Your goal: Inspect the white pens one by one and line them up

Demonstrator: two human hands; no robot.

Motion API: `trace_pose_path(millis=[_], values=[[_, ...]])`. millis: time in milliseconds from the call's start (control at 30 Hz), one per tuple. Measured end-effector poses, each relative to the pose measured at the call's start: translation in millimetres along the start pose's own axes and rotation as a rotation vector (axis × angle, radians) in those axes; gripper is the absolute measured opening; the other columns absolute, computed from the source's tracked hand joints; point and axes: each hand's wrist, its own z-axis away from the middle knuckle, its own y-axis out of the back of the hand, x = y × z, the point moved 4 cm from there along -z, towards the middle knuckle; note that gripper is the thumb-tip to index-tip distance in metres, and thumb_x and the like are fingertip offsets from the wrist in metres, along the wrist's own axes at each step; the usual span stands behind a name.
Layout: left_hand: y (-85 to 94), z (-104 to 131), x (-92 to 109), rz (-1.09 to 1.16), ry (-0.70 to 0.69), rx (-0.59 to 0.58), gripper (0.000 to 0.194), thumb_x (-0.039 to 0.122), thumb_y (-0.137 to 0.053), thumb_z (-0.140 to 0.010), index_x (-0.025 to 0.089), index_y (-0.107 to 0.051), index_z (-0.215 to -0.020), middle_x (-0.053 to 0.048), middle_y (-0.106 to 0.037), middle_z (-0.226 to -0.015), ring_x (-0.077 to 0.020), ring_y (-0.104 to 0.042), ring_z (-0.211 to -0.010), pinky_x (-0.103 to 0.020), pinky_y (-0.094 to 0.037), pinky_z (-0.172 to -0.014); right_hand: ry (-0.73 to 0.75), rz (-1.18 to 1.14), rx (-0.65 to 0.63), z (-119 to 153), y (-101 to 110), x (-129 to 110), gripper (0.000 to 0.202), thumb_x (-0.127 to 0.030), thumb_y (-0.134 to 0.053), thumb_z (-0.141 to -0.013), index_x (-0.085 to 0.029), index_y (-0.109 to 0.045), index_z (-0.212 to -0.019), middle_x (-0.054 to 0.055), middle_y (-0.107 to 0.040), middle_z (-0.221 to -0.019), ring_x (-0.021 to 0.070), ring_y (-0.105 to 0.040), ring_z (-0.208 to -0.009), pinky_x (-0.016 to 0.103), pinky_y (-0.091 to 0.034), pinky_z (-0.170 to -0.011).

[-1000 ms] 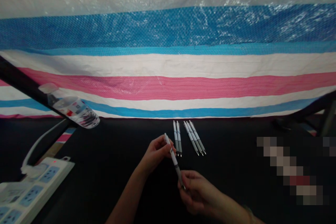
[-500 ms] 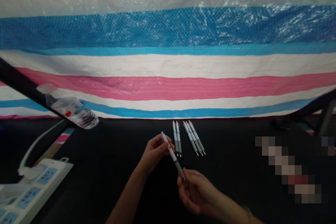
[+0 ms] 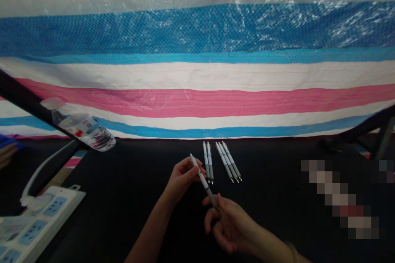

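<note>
Right hand has uncurled, grip unclear; left hand pinches the pen, well short of the table's far edge.

The pen is white and grey, the table black.

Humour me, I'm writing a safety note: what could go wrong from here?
The held pen could slip if the left hand loosens, since the right hand seems only loosely placed at its tip. The left hand, close beside the pair of pens, might nudge them. If the bottle leaked, liquid might reach the power strip nearby.
</note>
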Motion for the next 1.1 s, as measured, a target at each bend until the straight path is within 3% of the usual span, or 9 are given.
trace_pose_path(millis=[100,200,300,367,467,633,833,1000,1100], values=[[0.1,-0.9,-1.7,0.016,-0.003,-0.020,0.026,0.032,-0.084,-0.073,0.014,-0.071,-0.087,-0.006,-0.073,-0.075,-0.0174,-0.069,-0.069,-0.025,-0.056,-0.063,0.032,0.019,0.000,0.0,-1.0,0.0,0.044,-0.057,-0.069,-0.083,-0.020,-0.048,-0.095,-0.003,-0.066,-0.064,0.0085,-0.051,-0.028,0.014,-0.026,-0.029],[1.9,-1.7,-3.7,0.017,-0.002,-0.034,0.025,0.031,-0.083,-0.075,0.014,-0.072,-0.089,-0.007,-0.073,-0.076,-0.0175,-0.070,-0.071,-0.026,-0.057,-0.065,0.010,-0.012,0.021,-0.4,-0.4,0.6,0.049,-0.066,-0.062,-0.084,-0.018,-0.050,-0.085,-0.003,-0.062,-0.055,0.0082,-0.049,-0.028,0.015,-0.028,-0.030],[4.1,-1.7,-3.9,0.009,-0.011,-0.026,0.024,0.031,-0.083,-0.076,0.014,-0.072,-0.090,-0.007,-0.074,-0.077,-0.0171,-0.070,-0.072,-0.025,-0.057,-0.066,-0.015,-0.022,0.035,0.2,-1.9,-0.9,0.057,-0.072,-0.053,-0.086,-0.015,-0.054,-0.094,0.002,-0.067,-0.065,0.0087,-0.052,-0.030,0.016,-0.028,-0.029],[4.7,-1.4,-3.3,0.000,-0.017,-0.020,0.025,0.031,-0.082,-0.076,0.014,-0.071,-0.091,-0.006,-0.073,-0.077,-0.0167,-0.070,-0.072,-0.024,-0.056,-0.066,0.001,-0.004,0.038,0.9,-3.4,-2.2,0.053,-0.068,-0.058,-0.086,-0.018,-0.051,-0.099,0.001,-0.069,-0.072,0.0080,-0.053,-0.030,0.014,-0.027,-0.028],[2.9,-1.0,-3.4,0.009,-0.011,-0.040,0.028,0.034,-0.083,-0.076,0.014,-0.071,-0.091,-0.006,-0.073,-0.076,-0.0166,-0.070,-0.070,-0.024,-0.056,-0.065,0.036,0.010,0.050,1.1,-3.4,-1.8,0.045,-0.059,-0.069,-0.082,-0.020,-0.048,-0.089,-0.004,-0.066,-0.067,0.0062,-0.050,-0.028,0.013,-0.026,-0.027],[-1.4,-1.2,-5.1,0.059,-0.010,-0.075,0.027,0.033,-0.084,-0.075,0.014,-0.070,-0.088,-0.005,-0.072,-0.075,-0.0162,-0.069,-0.071,-0.026,-0.056,-0.068,0.006,-0.071,-0.019,0.1,-0.7,-1.8,0.049,-0.064,-0.066,-0.082,-0.020,-0.048,-0.073,-0.004,-0.059,-0.050,0.0061,-0.042,-0.025,0.016,-0.027,-0.027],[-7.2,-0.5,-4.8,0.103,-0.036,-0.136,0.025,0.032,-0.083,-0.075,0.014,-0.069,-0.082,-0.004,-0.071,-0.072,-0.0157,-0.069,-0.068,-0.024,-0.055,-0.066,-0.054,-0.066,-0.091,0.8,-0.8,-4.5,0.048,-0.061,-0.071,-0.079,-0.019,-0.049,-0.070,-0.005,-0.056,-0.047,0.0036,-0.032,-0.023,0.015,-0.025,-0.027],[-2.6,-1.6,-2.4,0.067,-0.050,-0.044,0.028,0.033,-0.082,-0.076,0.013,-0.069,-0.092,-0.004,-0.070,-0.074,-0.0150,-0.068,-0.068,-0.024,-0.054,-0.064,0.022,0.113,0.038,2.4,-7.5,-11.0,0.063,-0.073,-0.056,-0.083,-0.012,-0.062,-0.093,0.000,-0.061,-0.054,0.0084,-0.047,-0.027,0.017,-0.028,-0.029],[0.2,-2.0,1.3,-0.001,-0.078,0.017,0.045,0.033,-0.080,-0.079,0.017,-0.062,-0.117,-0.003,-0.071,-0.077,-0.0140,-0.067,-0.065,-0.023,-0.054,-0.060,0.233,0.406,0.171,9.1,-10.6,-25.1,0.067,-0.069,-0.051,-0.088,-0.011,-0.058,-0.121,0.001,-0.065,-0.065,0.0082,-0.052,-0.034,0.018,-0.029,-0.034]])
